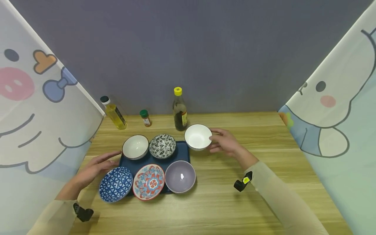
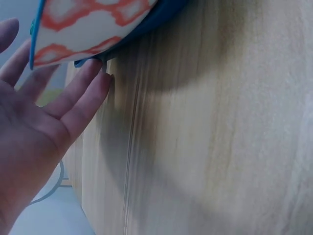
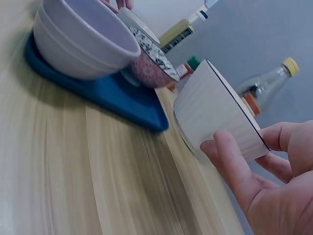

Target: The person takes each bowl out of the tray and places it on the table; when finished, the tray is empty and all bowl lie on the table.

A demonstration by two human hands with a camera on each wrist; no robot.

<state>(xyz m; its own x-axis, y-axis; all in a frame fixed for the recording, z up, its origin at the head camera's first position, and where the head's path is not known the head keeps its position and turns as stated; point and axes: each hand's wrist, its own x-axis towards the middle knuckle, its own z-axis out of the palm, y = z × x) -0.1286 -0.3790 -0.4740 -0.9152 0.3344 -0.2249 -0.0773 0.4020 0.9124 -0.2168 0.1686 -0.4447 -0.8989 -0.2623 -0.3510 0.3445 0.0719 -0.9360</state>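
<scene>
My right hand (image 1: 224,142) grips a white bowl with a dark rim (image 1: 197,136) by its right side, just off the tray's back right corner. In the right wrist view, the bowl's ribbed outside (image 3: 210,110) is tilted between thumb and fingers. At the left end of the blue tray (image 1: 184,153), my left hand (image 1: 94,169) has its fingers extended. Its fingertips (image 2: 100,81) are by the tray's edge, under a patterned bowl; whether they press on it I cannot tell. On the tray are a cream bowl (image 1: 135,147) and a black-and-white leaf bowl (image 1: 162,146).
Along the tray's front stand a blue triangle-patterned bowl (image 1: 116,184), a red-and-blue floral bowl (image 1: 148,181) and a purple bowl (image 1: 180,177). Behind are an oil bottle (image 1: 116,114), a green-capped spice jar (image 1: 145,118) and a yellow-capped sauce bottle (image 1: 180,112), close to the held bowl.
</scene>
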